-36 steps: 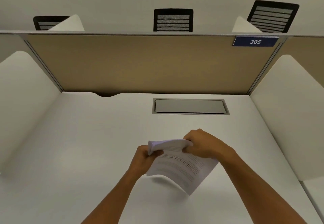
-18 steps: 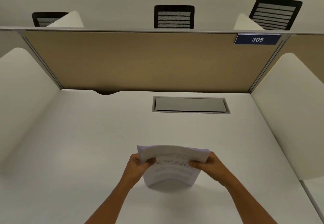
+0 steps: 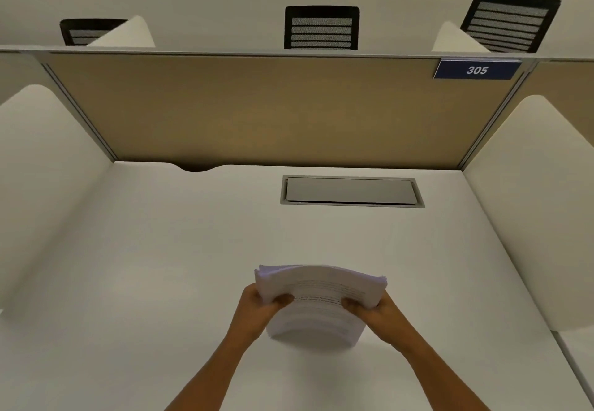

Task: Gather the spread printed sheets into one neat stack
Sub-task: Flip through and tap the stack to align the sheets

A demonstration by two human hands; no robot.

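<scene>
White paper, a stack of printed sheets [image 3: 316, 301], stands on edge between my hands, its lower edge down at the desk [image 3: 160, 250] and the sheets bowed towards me. My left hand [image 3: 257, 311] grips the stack's left side, thumb curled over the printed face and fingers behind. My right hand [image 3: 377, 314] grips the right side the same way. The top edges are slightly uneven at the corners. Further back, well apart from the stack, a grey hatch [image 3: 352, 191] is set flush in the desk with its lid closed. A tan panel [image 3: 257, 111] rises behind, bearing a blue tag [image 3: 476, 70] marked 305.
</scene>
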